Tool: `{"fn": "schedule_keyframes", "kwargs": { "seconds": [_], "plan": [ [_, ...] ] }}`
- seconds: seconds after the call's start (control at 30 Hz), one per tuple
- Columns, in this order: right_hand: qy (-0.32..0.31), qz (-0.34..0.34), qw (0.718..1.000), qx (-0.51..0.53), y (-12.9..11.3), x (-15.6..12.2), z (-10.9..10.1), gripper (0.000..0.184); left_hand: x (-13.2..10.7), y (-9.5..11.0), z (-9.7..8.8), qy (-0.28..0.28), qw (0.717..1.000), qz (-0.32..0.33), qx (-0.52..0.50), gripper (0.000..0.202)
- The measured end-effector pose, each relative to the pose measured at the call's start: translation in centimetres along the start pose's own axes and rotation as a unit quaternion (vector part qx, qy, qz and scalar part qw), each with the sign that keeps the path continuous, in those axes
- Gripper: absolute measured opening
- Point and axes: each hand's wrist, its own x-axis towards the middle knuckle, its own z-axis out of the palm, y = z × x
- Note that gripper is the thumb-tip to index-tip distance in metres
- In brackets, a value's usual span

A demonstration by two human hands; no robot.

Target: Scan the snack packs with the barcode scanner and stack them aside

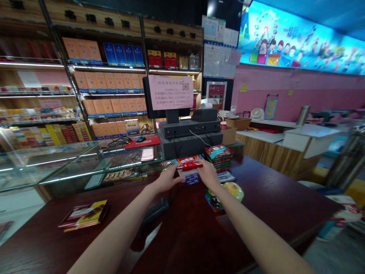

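Observation:
My hands reach forward over a dark red wooden counter (265,205). My right hand (208,174) has its fingers on a red snack packet (189,162). My left hand (168,179) lies flat just left of a white and blue packet (189,177), which sits under the red one, with its fingertips at that packet's edge. A stack of red and green packets (219,156) stands beyond my right hand. Below that hand lie a round yellow-green packet (234,191) and a green packet (212,200).
A black barcode scanner (155,212) lies on the counter, and a yellow and pink packet (84,215) lies at left. Behind the counter stand a glass display case (65,163), a black till with a screen (168,97), and shelves of boxed goods (108,83).

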Motion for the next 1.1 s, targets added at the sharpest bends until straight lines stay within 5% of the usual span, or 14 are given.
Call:
{"fn": "schedule_keyframes", "kwargs": {
  "seconds": [0.2, 0.57, 0.9, 1.1],
  "plan": [
    [0.013, -0.016, 0.998, 0.053, -2.2, -1.0, 0.6, 0.038, -2.7, -0.1, -1.9, -0.003, 0.999, -0.032, 0.013, 0.065],
    [-0.001, -0.042, 0.983, 0.178, -7.5, -2.8, 4.0, 0.040, -8.7, -3.3, -5.6, 0.015, 0.996, -0.091, 0.017, 0.066],
    [-0.026, -0.062, 0.961, 0.270, -11.7, -4.2, 7.7, 0.040, -13.3, -8.3, -8.5, 0.100, 0.987, -0.121, 0.029, 0.057],
    [-0.027, -0.068, 0.943, 0.326, -13.5, -5.1, 9.1, 0.031, -15.9, -9.3, -8.5, 0.187, 0.970, -0.149, 0.039, 0.051]
  ]
}}
